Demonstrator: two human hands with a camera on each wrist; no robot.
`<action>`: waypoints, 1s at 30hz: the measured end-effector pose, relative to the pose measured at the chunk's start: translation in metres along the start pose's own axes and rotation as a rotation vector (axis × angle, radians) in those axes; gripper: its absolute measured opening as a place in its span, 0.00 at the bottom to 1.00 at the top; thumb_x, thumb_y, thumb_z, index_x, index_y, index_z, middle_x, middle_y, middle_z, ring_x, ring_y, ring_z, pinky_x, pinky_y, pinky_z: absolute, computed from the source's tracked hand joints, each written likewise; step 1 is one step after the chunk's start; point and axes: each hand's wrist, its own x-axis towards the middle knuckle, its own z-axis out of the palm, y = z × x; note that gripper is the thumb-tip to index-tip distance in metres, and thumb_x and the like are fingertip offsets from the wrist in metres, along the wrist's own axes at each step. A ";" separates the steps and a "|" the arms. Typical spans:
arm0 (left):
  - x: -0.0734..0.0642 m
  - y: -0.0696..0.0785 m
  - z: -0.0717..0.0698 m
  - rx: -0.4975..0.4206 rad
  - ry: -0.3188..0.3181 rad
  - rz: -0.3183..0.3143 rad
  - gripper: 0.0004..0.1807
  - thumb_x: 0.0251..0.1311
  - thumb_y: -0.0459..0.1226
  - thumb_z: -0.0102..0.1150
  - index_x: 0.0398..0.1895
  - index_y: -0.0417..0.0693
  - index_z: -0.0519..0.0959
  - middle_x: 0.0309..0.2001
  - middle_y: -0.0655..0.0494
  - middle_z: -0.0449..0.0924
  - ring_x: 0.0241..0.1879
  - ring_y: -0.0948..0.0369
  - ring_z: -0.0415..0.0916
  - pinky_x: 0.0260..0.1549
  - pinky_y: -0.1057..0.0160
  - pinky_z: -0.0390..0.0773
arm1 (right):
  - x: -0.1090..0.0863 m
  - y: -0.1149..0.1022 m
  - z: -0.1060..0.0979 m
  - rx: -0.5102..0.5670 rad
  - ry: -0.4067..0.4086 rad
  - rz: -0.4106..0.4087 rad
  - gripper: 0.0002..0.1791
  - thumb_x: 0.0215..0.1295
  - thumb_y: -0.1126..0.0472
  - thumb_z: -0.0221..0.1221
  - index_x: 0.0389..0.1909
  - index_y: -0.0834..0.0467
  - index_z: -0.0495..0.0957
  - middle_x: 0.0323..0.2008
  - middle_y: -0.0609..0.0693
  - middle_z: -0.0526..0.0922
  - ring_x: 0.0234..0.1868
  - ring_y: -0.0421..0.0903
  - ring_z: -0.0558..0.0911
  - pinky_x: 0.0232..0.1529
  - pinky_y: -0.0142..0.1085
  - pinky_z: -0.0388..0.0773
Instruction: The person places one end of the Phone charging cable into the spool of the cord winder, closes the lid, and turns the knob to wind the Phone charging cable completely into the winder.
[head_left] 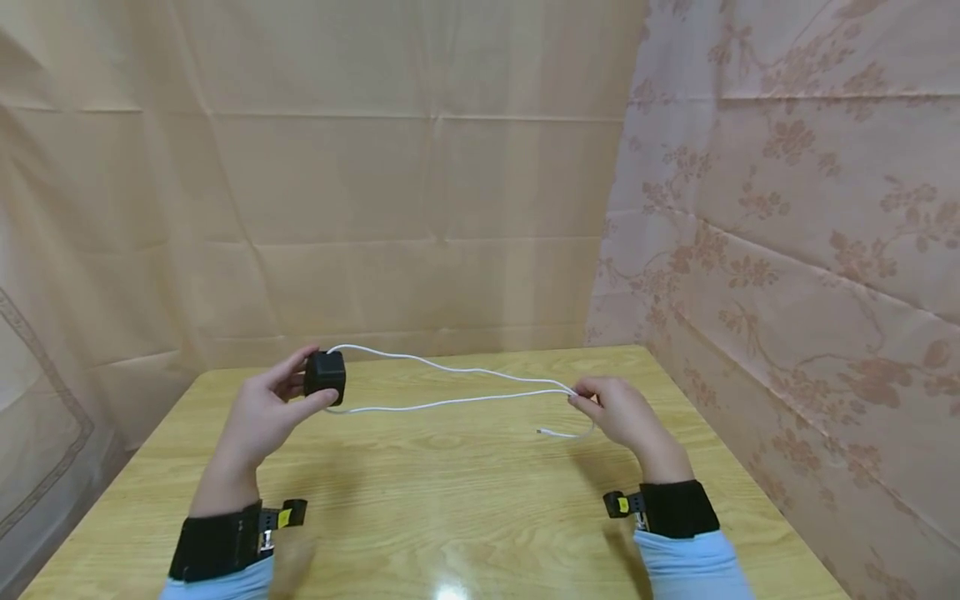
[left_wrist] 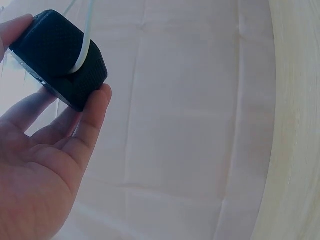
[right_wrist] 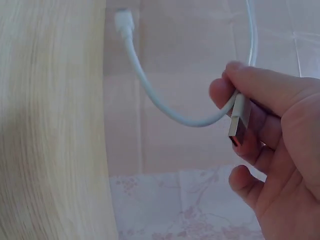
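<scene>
My left hand (head_left: 258, 417) grips a small black box-shaped piece (head_left: 326, 377) between thumb and fingers, raised over the table. In the left wrist view, the black piece (left_wrist: 52, 52) has rounded edges, and a white cord runs out of its side. Two strands of the white USB cable (head_left: 457, 402) stretch from it across to my right hand (head_left: 618, 412). There thumb and forefinger pinch the strands together. In the right wrist view, a metal USB plug (right_wrist: 239, 122) sticks out below the pinch. The cable's other, smaller white plug (right_wrist: 124, 21) dangles on a curved length.
Beneath both hands is a light wood-grain table (head_left: 427, 492). A beige cloth (head_left: 390, 183) hangs behind it, and a pink flowered cloth (head_left: 802, 250) hangs along the right side. Each wrist wears a black band with a small camera.
</scene>
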 end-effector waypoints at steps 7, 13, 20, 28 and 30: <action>0.001 0.000 -0.004 0.006 0.002 -0.011 0.38 0.60 0.40 0.74 0.74 0.52 0.71 0.55 0.39 0.81 0.44 0.66 0.80 0.38 0.73 0.78 | 0.000 0.004 -0.005 0.116 -0.016 0.012 0.07 0.74 0.58 0.61 0.38 0.54 0.86 0.29 0.46 0.82 0.28 0.44 0.78 0.28 0.39 0.75; 0.002 -0.001 -0.007 0.008 0.000 -0.015 0.38 0.60 0.41 0.74 0.74 0.52 0.70 0.56 0.39 0.80 0.45 0.67 0.80 0.39 0.74 0.78 | 0.000 0.002 -0.009 0.201 -0.027 0.067 0.08 0.74 0.57 0.61 0.42 0.56 0.86 0.27 0.49 0.81 0.27 0.46 0.80 0.24 0.36 0.76; 0.002 -0.002 -0.009 0.049 -0.017 -0.016 0.37 0.60 0.41 0.74 0.72 0.48 0.71 0.56 0.39 0.81 0.45 0.61 0.81 0.38 0.72 0.78 | -0.001 0.000 -0.013 0.275 -0.041 0.061 0.09 0.74 0.59 0.61 0.42 0.60 0.86 0.25 0.52 0.81 0.23 0.48 0.80 0.24 0.40 0.80; 0.007 -0.006 -0.001 0.126 -0.120 -0.044 0.35 0.60 0.44 0.73 0.68 0.43 0.73 0.58 0.36 0.78 0.49 0.44 0.82 0.38 0.59 0.81 | 0.000 0.001 -0.001 0.336 -0.252 0.149 0.06 0.73 0.63 0.60 0.37 0.59 0.85 0.26 0.53 0.80 0.22 0.46 0.81 0.22 0.41 0.80; 0.008 -0.009 0.003 0.139 -0.148 -0.056 0.35 0.59 0.44 0.74 0.67 0.43 0.73 0.57 0.36 0.79 0.48 0.45 0.83 0.38 0.57 0.80 | 0.000 0.000 0.006 0.329 -0.312 0.138 0.07 0.73 0.65 0.60 0.35 0.61 0.84 0.25 0.54 0.80 0.20 0.46 0.80 0.22 0.41 0.80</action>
